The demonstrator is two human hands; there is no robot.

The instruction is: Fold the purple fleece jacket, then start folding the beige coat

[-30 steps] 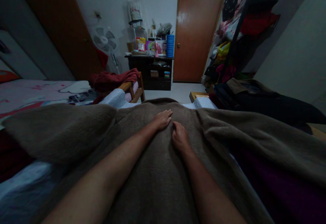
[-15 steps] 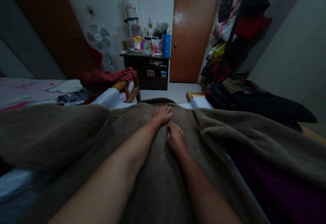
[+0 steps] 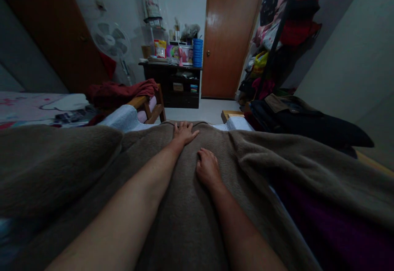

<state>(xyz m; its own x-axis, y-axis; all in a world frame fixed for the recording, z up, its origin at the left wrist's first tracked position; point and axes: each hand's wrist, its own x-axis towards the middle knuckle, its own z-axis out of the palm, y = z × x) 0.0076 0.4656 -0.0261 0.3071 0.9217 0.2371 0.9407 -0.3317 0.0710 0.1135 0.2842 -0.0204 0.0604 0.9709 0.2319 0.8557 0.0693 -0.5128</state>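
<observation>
A brown fuzzy pullover (image 3: 191,197) lies spread out before me, its sleeves stretched to both sides and its neckline at the far end. Just below that neckline my left hand (image 3: 184,133) rests flat on the fabric, fingers spread and thumb pointing right. Closer to me and a little to the right, my right hand (image 3: 208,166) lies on the front of the pullover with its fingers curled in. Whether cloth is caught under those fingers is hidden. Both forearms reach across the garment.
Light-blue cloth (image 3: 121,117) shows beneath the pullover, and purple cloth (image 3: 308,221) lies at right. A dark garment pile (image 3: 301,115) sits at the right. Red cloth (image 3: 123,94) hangs over a wooden frame. Behind stand a fan (image 3: 111,41), a dark cabinet (image 3: 169,84) and a door (image 3: 229,37).
My left hand has slid left and slightly farther toward the neckline, its fingers spreading wider. My right hand stays curled in nearly the same place on the pullover. The view has shifted slightly.
</observation>
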